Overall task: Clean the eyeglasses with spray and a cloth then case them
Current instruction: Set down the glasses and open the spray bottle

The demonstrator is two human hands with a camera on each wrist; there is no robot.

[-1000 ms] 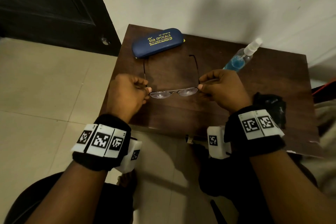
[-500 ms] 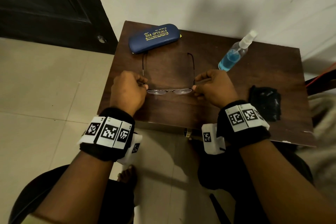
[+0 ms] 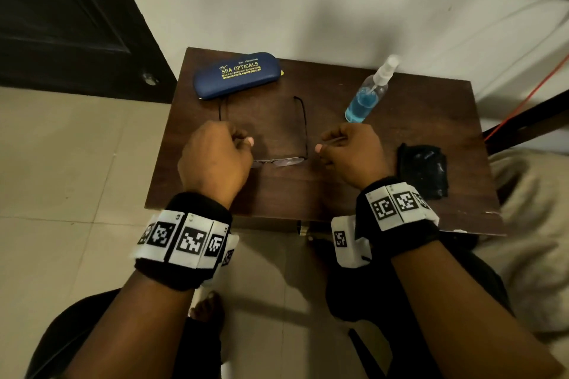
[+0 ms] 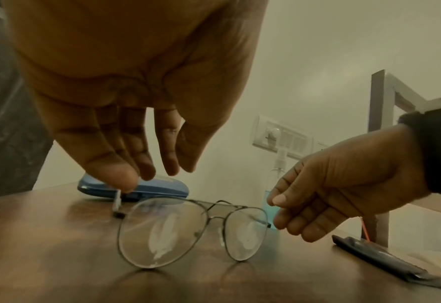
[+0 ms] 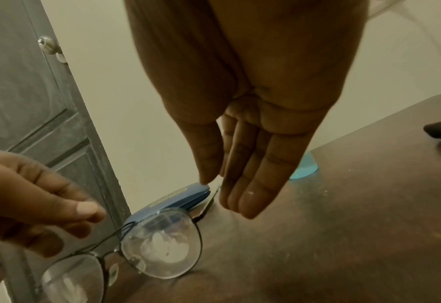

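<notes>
The eyeglasses [image 4: 188, 227] stood on the brown tabletop [image 3: 431, 120] on the lower rims of their lenses, temples unfolded and pointing toward the blue case [image 3: 236, 74] at the far edge. Both lenses carried pale smears, plainest in the wrist views. The left hand [image 3: 215, 160] hovered just beside the left hinge and the right hand [image 3: 354, 157] just beside the right one; on each, the fingers [image 4: 126, 147] hung loose and nearly straight, with nothing in them. Whether a left fingertip brushed the left temple end could not be told from the left wrist view.

The spray bottle [image 3: 368, 95], part full of blue liquid, stood upright behind the right hand, and the black cloth [image 3: 423, 171] lay folded near the right edge, well apart from the frame. The case was closed.

By the look of it, cleaning had not begun; the step in hand was probably fetching the spray. To do it well, the right hand would take the bottle by its body, since it was nearest, while the left steadied the thin wire frame at the hinge or bridge, never on the glass. The frame balanced on its rims and would tip easily, so any reach across should pass clear of the temples. A light mist on each lens, nozzle aimed away from the case, should be enough before the cloth.
</notes>
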